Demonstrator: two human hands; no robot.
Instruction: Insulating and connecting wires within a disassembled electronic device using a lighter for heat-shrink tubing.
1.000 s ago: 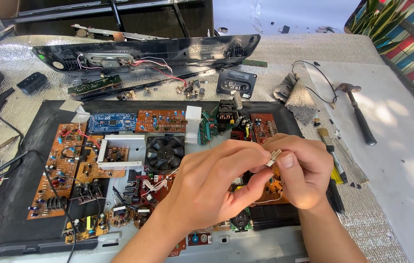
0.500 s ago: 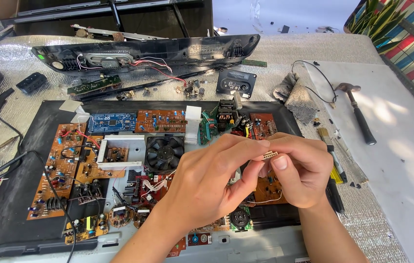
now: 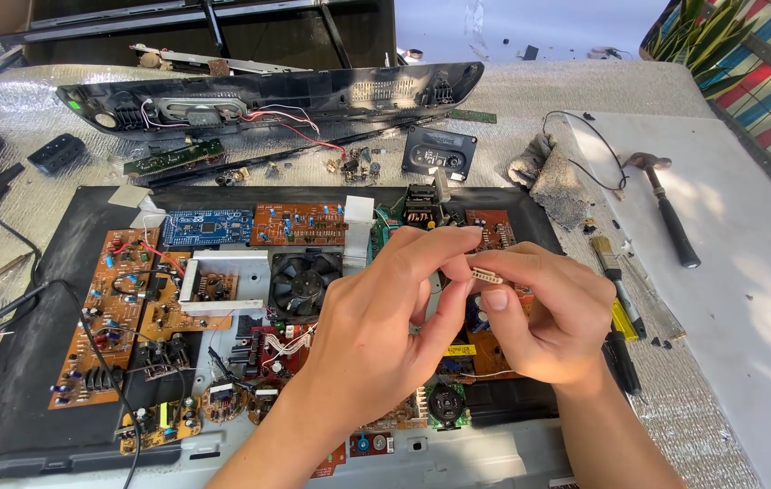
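A wide black chassis is lying flat on the table and is carrying many circuit boards: an orange board at the left, a blue board at the top, and a brown board just beside it. A black fan is sitting near the middle, next to a white frame. Behind the chassis a long black front panel is lying on its back, with red and white wires coming out of it. A small black cassette unit is standing near its right end. On the right a hammer is lying on a white sheet, and a brush is lying beside the chassis edge. Black cables are crossing the left side.

Both hands are hovering over the right half of the chassis and are hiding the boards under them. The left hand is curling, its fingertips coming together close to the small beige connector. The right hand is pinching this connector between thumb and forefinger, above the boards, with the other fingers folding in
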